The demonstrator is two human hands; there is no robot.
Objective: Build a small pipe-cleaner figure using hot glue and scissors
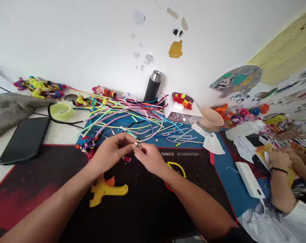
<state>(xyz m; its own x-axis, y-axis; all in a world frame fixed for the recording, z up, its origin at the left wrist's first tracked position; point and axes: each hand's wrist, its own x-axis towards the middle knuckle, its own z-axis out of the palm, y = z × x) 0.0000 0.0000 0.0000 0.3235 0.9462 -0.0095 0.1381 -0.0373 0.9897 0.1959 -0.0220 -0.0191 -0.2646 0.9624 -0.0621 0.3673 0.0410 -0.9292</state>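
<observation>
Phone (25, 140): laid well left of both grips.
Blue-and-red figure (87, 144): set just left of the left grip.
Yellow tool (108, 191): laid on the black mat (153, 209), nearer than the left grip.
Left grip (114, 148): narrowed, pinched on a small dark piece (138, 145).
Small dark piece: held between both grips, partly hidden.
Right grip (151, 160): narrowed, pinched on the same piece.
Yellow loop (179, 166): seen right of it.

Your place: craft workspace, shared. Your surface (58, 135): dark mat (153, 209) laid over it. Before you: coloured pipe cleaners (127, 109), heaped; fuzzy figures (39, 88), several. Beside you: co-worker (277, 224), one.
</observation>
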